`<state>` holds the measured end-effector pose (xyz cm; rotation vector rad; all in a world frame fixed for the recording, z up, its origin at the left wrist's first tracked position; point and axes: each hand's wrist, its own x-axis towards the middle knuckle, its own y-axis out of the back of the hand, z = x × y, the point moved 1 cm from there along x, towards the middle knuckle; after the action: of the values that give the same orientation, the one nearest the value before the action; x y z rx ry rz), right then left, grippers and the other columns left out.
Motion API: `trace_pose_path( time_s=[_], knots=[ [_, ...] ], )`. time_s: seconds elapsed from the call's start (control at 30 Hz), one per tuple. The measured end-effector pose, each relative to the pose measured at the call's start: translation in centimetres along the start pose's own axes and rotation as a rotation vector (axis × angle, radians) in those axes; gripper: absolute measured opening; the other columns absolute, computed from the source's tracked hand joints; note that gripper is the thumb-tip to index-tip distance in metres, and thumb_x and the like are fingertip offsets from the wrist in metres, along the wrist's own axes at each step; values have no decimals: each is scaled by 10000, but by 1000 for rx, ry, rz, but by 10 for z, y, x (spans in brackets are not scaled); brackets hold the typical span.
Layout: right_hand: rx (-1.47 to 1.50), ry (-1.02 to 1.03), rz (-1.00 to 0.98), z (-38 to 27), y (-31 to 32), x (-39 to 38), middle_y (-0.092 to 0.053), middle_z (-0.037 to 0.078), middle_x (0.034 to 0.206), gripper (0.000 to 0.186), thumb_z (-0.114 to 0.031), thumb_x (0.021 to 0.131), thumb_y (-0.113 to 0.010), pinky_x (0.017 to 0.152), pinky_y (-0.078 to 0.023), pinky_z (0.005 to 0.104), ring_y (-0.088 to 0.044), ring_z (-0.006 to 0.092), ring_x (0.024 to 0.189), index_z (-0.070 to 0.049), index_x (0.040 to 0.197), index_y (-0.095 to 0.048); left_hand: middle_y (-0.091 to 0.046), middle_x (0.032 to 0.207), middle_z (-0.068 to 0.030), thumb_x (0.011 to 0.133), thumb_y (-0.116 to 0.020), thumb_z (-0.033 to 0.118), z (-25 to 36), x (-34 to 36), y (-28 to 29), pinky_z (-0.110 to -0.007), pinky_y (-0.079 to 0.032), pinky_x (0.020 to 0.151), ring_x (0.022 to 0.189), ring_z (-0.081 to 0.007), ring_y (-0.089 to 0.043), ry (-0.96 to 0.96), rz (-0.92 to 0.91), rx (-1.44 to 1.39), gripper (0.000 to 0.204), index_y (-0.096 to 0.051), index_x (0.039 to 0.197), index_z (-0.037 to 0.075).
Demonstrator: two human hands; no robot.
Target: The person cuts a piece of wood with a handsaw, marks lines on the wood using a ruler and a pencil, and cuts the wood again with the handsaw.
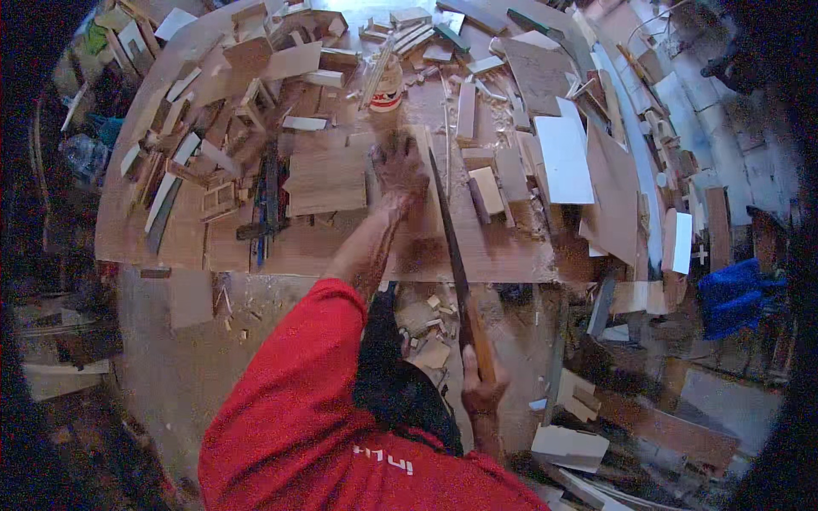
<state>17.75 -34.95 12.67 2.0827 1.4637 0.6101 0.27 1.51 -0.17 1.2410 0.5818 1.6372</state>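
My right hand (484, 387) is wrapped round the wooden handle of a handsaw (457, 264). The long dark blade slants up and away from me, its far end alongside a pale wooden board (433, 209) on the workbench. My left hand (399, 166) lies on this board, just left of the blade, fingers spread and pointing away. Slight blur covers its fingertips, and the hand hides part of the board. Whether the saw teeth touch the wood, I cannot tell. A flat square wooden panel (326, 180) rests to the left of my left hand.
Beyond my left hand stands a whitish container (386, 92) with thin sticks in it. Wood offcuts and small frames (220, 201) crowd the left side of the bench (341, 262). At the right lie a white panel (562, 160) and a blue cloth (731, 298). Scraps (433, 352) litter the floor.
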Motion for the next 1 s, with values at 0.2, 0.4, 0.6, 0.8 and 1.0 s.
trace_pose_path(
  time_s=[0.2, 0.4, 0.6, 0.8, 1.0],
  knots=[
    [28, -56, -153, -31, 13, 6, -615, 151, 769, 336, -151, 807, -581, 596, -448, 317, -586, 218, 647, 21, 1095, -566, -283, 1378, -128, 658, -584, 334, 2, -7, 13, -532, -155, 1029, 1285, -363, -205, 17, -99, 57, 681, -409, 1277, 110],
    [-13, -32, -209, -34, 10, 15, -599, 181, 784, 269, -147, 814, -571, 618, -451, 322, -597, 215, 688, 29, 1017, -580, -248, 1396, -149, 617, -623, 316, 3, -1, 0, -543, -142, 1041, 1305, -377, -164, 56, -165, 131, 758, -383, 1306, 111],
    [3, -220, -162, -34, 5, 18, -603, 121, 731, 258, -163, 828, -567, 611, -452, 327, -582, 205, 641, 23, 1005, -591, -345, 1333, -100, 699, -536, 281, 7, -3, 11, -564, -211, 965, 1264, -339, -261, -2, -59, 164, 553, -465, 1212, 85],
    [39, -35, -81, -38, 10, 11, -589, 87, 700, 260, -184, 824, -585, 594, -442, 329, -549, 174, 617, 31, 972, -593, -310, 1359, -85, 657, -565, 249, 1, -5, 1, -569, -211, 965, 1274, -317, -255, 28, -79, 76, 623, -440, 1244, 79],
    [60, -160, -144, -40, 9, 4, -602, 118, 762, 262, -173, 828, -580, 628, -449, 332, -571, 208, 670, 30, 992, -591, -303, 1358, -102, 615, -597, 269, 5, -1, 6, -562, -216, 954, 1265, -335, -259, 39, -69, 120, 692, -426, 1250, 53]
  ],
)
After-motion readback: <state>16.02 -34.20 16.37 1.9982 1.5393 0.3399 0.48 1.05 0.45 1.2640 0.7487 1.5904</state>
